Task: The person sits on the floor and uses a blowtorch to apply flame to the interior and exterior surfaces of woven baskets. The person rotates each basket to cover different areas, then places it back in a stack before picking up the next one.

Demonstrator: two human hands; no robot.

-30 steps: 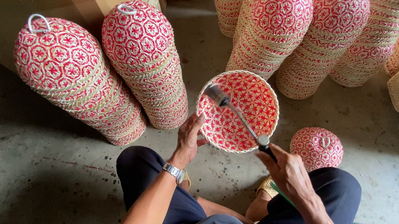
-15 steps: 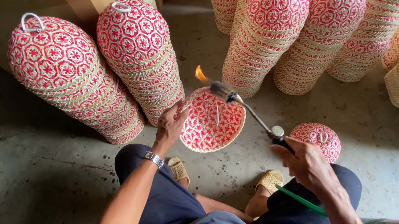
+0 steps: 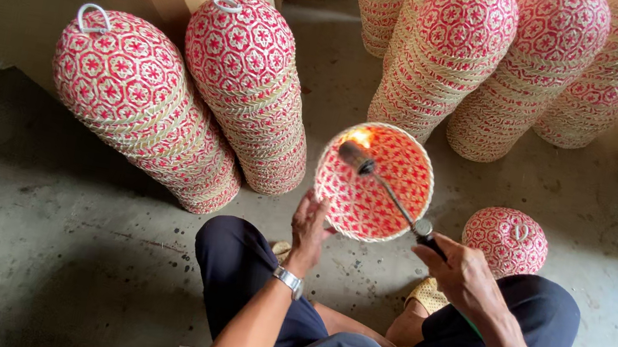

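While my left hand (image 3: 310, 228) pinches the near rim of a round red-and-white woven basket lid (image 3: 374, 183), tilting its hollow toward me, my right hand (image 3: 459, 276) stays wrapped around the handle of a gas torch (image 3: 385, 192) whose flame licks the weave just beyond my left fingertips. Should the flame linger on one spot, I judge the fibre could scorch or catch, and heat may reach my fingers. Stacked matching baskets (image 3: 252, 89) stand just past the lid, another lid (image 3: 505, 240) beside my right knuckles.
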